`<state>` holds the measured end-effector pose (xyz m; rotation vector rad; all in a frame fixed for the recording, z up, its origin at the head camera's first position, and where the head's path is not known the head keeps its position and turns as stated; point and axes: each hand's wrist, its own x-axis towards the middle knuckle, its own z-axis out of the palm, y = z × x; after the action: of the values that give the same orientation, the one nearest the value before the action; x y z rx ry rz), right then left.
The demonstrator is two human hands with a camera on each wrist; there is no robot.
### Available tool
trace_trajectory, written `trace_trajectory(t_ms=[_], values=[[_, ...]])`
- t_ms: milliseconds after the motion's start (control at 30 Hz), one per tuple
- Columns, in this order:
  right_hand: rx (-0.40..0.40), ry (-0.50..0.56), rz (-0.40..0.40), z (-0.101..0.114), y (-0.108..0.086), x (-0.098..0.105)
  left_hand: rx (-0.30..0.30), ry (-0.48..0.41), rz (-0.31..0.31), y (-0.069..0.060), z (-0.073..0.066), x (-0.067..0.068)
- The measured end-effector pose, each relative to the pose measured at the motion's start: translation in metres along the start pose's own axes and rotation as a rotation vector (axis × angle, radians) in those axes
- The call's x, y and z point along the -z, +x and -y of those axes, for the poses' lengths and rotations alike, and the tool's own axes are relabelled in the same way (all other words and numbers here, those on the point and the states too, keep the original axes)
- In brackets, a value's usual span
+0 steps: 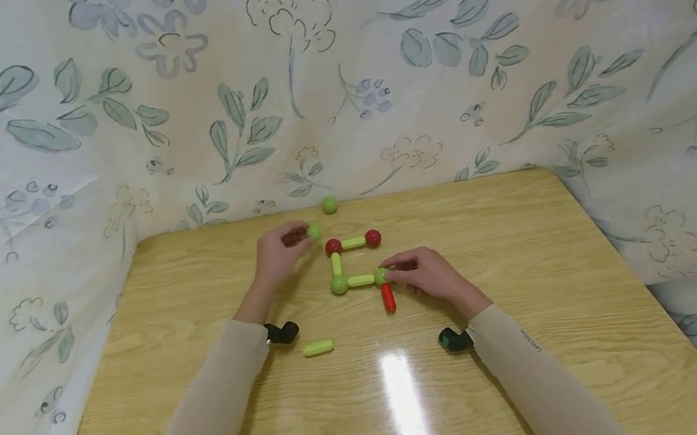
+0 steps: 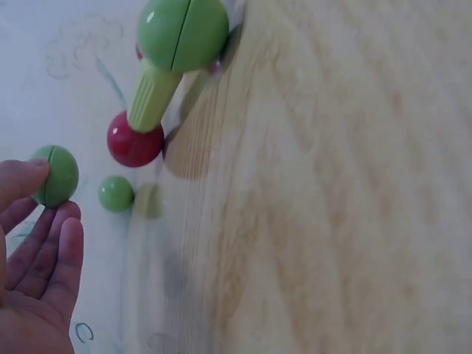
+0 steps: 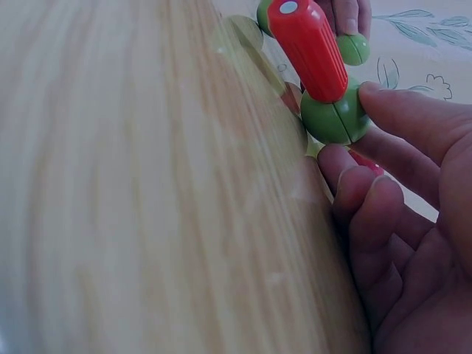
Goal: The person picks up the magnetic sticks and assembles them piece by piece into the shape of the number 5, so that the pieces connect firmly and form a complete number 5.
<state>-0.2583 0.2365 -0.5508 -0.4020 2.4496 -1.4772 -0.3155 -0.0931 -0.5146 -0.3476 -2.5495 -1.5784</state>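
Between thumb and fingers, my left hand (image 1: 281, 251) pinches a green ball (image 2: 60, 175), apart from the joined pieces. My right hand (image 1: 427, 273) holds another green ball (image 3: 333, 118) at the near right corner of a ball-and-rod chain. From that ball a red rod (image 1: 388, 298) sticks out toward me. A yellow-green rod (image 1: 361, 280) links it to a green ball (image 1: 339, 284) on the left. Another rod (image 1: 336, 264) runs from there to a red ball (image 1: 333, 247), and a further rod (image 1: 354, 243) joins a second red ball (image 1: 373, 238).
One loose green ball (image 1: 329, 204) lies at the table's far edge. A loose yellow-green rod (image 1: 318, 347) rests nearer to me, left of the middle. Floral cloth (image 1: 331, 100) hangs behind the wooden table (image 1: 492, 226). Light glares off the tabletop near the front.
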Motion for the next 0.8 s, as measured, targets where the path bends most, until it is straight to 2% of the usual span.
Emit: trace_trajectory(t_ms=[167, 500, 800], values=[[0.005, -0.004, -0.01, 0.0, 0.0, 0.001, -0.016, -0.012, 0.005, -0.009, -0.003, -0.004], [-0.002, -0.001, 0.004, 0.001, 0.0, -0.002, -0.014, -0.063, 0.007, -0.042, -0.007, -0.004], [-0.008, -0.008, 0.0, 0.001, 0.0, 0.001, -0.033, -0.066, 0.029, -0.058, -0.012, -0.003]])
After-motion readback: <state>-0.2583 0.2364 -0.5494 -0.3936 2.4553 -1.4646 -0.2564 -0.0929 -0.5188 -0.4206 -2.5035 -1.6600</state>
